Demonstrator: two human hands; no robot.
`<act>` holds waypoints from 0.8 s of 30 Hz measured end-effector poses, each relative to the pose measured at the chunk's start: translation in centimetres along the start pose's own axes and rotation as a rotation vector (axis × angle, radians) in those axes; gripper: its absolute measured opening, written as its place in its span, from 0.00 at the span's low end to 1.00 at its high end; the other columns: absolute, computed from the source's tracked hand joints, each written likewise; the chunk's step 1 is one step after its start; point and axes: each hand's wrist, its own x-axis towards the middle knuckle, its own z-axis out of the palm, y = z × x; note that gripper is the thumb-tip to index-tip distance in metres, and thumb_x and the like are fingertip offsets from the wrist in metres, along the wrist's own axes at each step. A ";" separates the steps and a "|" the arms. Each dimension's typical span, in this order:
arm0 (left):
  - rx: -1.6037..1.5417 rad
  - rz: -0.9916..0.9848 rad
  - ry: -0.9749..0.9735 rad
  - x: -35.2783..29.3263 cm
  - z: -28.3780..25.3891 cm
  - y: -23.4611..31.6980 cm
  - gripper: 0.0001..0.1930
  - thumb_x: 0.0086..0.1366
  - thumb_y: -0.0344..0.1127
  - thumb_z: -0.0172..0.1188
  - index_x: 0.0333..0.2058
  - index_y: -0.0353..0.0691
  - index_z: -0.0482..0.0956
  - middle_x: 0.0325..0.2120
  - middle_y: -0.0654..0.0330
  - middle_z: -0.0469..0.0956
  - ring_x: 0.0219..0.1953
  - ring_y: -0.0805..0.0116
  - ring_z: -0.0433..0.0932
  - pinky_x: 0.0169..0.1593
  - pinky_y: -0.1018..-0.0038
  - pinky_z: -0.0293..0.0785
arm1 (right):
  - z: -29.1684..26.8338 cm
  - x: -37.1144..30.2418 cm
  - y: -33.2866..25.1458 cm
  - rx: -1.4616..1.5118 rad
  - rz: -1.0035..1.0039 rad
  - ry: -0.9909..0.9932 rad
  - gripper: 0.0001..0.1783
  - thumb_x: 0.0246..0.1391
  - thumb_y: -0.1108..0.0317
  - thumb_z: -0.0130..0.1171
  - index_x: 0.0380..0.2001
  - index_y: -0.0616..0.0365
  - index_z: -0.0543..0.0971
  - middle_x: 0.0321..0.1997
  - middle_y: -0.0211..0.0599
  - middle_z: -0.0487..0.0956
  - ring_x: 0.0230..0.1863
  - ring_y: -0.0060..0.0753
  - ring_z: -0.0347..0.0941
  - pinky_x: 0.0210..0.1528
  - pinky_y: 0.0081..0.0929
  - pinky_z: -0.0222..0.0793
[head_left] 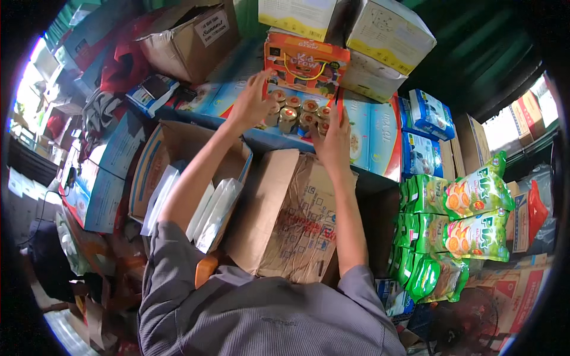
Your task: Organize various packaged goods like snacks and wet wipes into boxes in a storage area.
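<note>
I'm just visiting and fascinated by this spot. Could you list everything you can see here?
Small jars: about eight, gold-lidded, between the hands
Box with handle: one, orange, behind the jars
Printed boxes: several, mostly blue, under the jars
Cartons: at least three, white and yellow, top
Labelled carton: one, brown, upper left
Open carton: one, brown inside, left of centre
Plastic packs: several, whitish, in that carton
Cardboard: uncounted, brown, centre
Packets: many, green, right
Packs: several, blue and white, right
Edge clutter: uncounted, mixed, too blurred
Shirt: one, grey, bottom
Hands: two, bare, left and right of the jars
</note>
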 end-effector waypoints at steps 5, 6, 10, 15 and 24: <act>0.312 0.114 0.128 8.7 -0.6 -0.3 0.43 0.65 0.41 0.67 0.74 0.43 0.56 0.72 0.44 0.60 0.74 0.42 0.58 0.73 0.51 0.62 | -0.8 8.4 1.1 -0.059 -0.155 0.106 0.51 0.55 0.66 0.72 0.76 0.53 0.55 0.75 0.66 0.59 0.76 0.69 0.56 0.73 0.54 0.62; 0.488 0.182 0.147 10.5 -0.5 -0.3 0.45 0.64 0.40 0.67 0.75 0.39 0.53 0.72 0.44 0.59 0.75 0.45 0.58 0.73 0.51 0.61 | -0.9 10.9 1.6 -0.128 -0.173 0.088 0.51 0.56 0.64 0.71 0.76 0.57 0.54 0.76 0.65 0.59 0.76 0.69 0.56 0.74 0.54 0.61; 0.655 0.417 0.271 14.5 0.4 -0.5 0.40 0.62 0.34 0.65 0.71 0.37 0.59 0.68 0.47 0.65 0.73 0.47 0.61 0.69 0.49 0.65 | -0.1 17.4 3.3 -0.285 -0.295 0.087 0.50 0.57 0.62 0.69 0.76 0.59 0.54 0.77 0.61 0.57 0.76 0.67 0.56 0.74 0.53 0.60; 0.786 0.266 -0.030 13.9 0.7 -0.3 0.41 0.61 0.33 0.68 0.71 0.34 0.59 0.67 0.49 0.64 0.71 0.50 0.62 0.70 0.51 0.63 | 0.9 17.2 3.4 -0.347 -0.276 -0.043 0.48 0.55 0.66 0.69 0.75 0.58 0.58 0.77 0.54 0.58 0.75 0.65 0.59 0.73 0.50 0.63; 0.561 0.339 -0.076 9.0 -0.9 -1.2 0.36 0.56 0.20 0.61 0.65 0.41 0.67 0.59 0.53 0.70 0.64 0.52 0.68 0.61 0.54 0.76 | -1.6 14.6 1.9 -0.200 -0.262 -0.205 0.39 0.48 0.78 0.68 0.65 0.51 0.69 0.68 0.50 0.69 0.66 0.60 0.70 0.65 0.50 0.72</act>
